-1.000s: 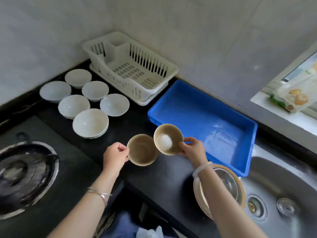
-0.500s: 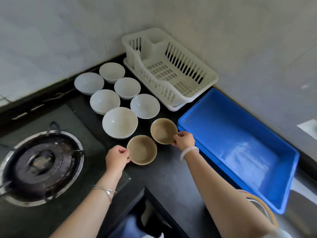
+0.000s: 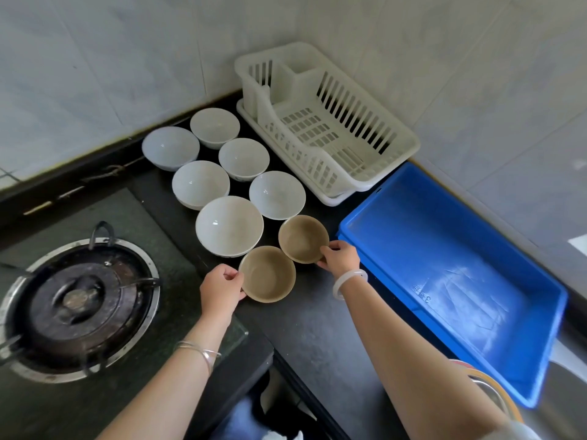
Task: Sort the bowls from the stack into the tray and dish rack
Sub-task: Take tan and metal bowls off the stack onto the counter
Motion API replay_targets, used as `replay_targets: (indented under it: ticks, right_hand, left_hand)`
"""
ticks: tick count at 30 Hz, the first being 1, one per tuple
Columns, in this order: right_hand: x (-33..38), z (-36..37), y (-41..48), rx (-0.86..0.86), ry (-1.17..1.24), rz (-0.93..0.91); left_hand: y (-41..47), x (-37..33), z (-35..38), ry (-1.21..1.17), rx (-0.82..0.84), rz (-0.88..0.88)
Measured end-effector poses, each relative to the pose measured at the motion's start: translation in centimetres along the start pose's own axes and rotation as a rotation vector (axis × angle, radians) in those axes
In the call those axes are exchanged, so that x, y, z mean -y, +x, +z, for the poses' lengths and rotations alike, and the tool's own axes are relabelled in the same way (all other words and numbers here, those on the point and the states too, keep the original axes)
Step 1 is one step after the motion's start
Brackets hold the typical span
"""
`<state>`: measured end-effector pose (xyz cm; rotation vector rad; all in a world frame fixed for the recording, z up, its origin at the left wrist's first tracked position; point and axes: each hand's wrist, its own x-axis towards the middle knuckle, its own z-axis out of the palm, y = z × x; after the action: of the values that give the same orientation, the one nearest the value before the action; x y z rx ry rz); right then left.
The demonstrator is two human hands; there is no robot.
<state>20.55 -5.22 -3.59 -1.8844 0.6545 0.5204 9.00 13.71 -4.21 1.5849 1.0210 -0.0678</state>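
Two small tan bowls sit on the black counter (image 3: 317, 328). My left hand (image 3: 220, 285) pinches the left rim of the nearer tan bowl (image 3: 267, 274). My right hand (image 3: 340, 258) pinches the right rim of the farther tan bowl (image 3: 301, 238). Behind them stand several white bowls (image 3: 229, 225), the front one looking stacked. The white dish rack (image 3: 327, 128) stands at the back against the wall with nothing in it. To the right lies the blue tray (image 3: 444, 271), also holding nothing.
A gas burner (image 3: 76, 303) lies at the left. The rim of a metal basin (image 3: 495, 392) shows at the bottom right, past the tray's near end. Tiled walls close the corner behind the rack.
Both tan bowls came down from mid-air onto the counter next to the white bowls. The camera swung left, so the sink left the view.
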Motion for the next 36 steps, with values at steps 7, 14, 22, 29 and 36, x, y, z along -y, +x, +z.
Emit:
replay_targets:
  ticks: [7,14,22,29,36]
  right_hand:
    - [-0.2,-0.1,-0.2,0.032,0.035,0.029]
    - [-0.4,-1.5,-2.0,0.073,0.059,0.004]
    - [-3.0,-8.8,-8.3,-0.031,-0.009,-0.256]
    - [-11.7,-18.6,-14.3,-0.386,-0.025,-0.249]
    - [-21.0,-25.2,-17.7,-0.733,-0.219,-0.061]
  left_hand:
    - [0.0,0.0,-0.2,0.039,-0.013,0.034]
    - [-1.5,-0.4,-0.5,0.203,-0.004,0.145]
    - [-6.3,-2.1,0.4,0.381,-0.005,0.407]
    - [-12.9,-1.3,8.4,0.473,0.367,0.563]
    - [-21.3,1.4,16.5,0.611,0.688,0.74]
